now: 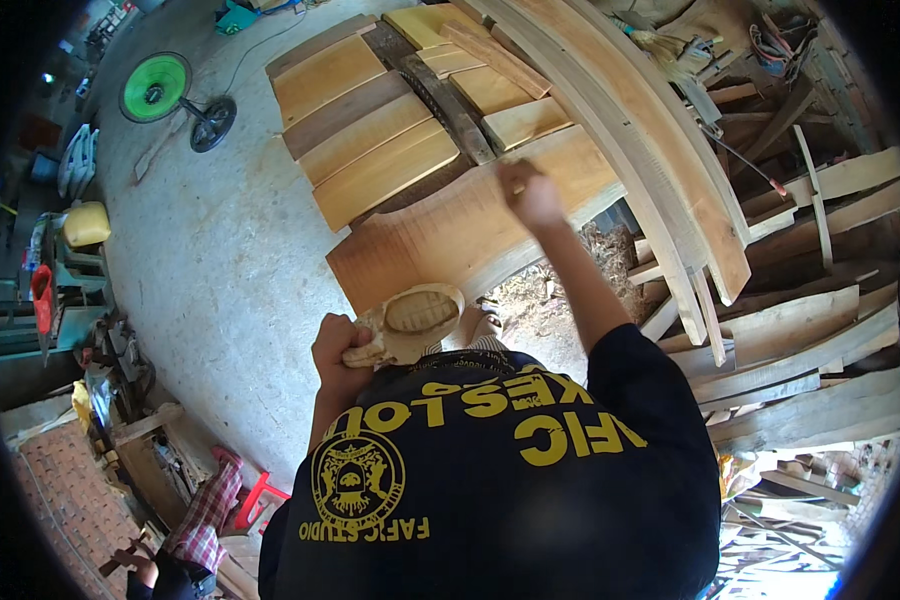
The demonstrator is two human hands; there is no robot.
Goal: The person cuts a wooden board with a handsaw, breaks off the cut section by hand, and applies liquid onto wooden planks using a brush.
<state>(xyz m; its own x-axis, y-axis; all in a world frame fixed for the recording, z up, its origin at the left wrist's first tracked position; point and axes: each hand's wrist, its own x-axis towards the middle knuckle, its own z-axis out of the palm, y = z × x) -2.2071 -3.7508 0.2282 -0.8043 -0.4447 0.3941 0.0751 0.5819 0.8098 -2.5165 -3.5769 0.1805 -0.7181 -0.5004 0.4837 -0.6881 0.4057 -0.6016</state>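
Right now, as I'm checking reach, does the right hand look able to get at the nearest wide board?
Probably yes: the right hand appears over the wide board, whose surface beside it lies uncovered. The left hand holds a cream container, away to the left.

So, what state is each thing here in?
Left hand, closed around the pale container
Pale container, held, open-topped
Right hand, curled but blurred; grip unclear
Wide board, lying flat
Long planks, lying side by side
Green fan, standing; spinning or not, unclear
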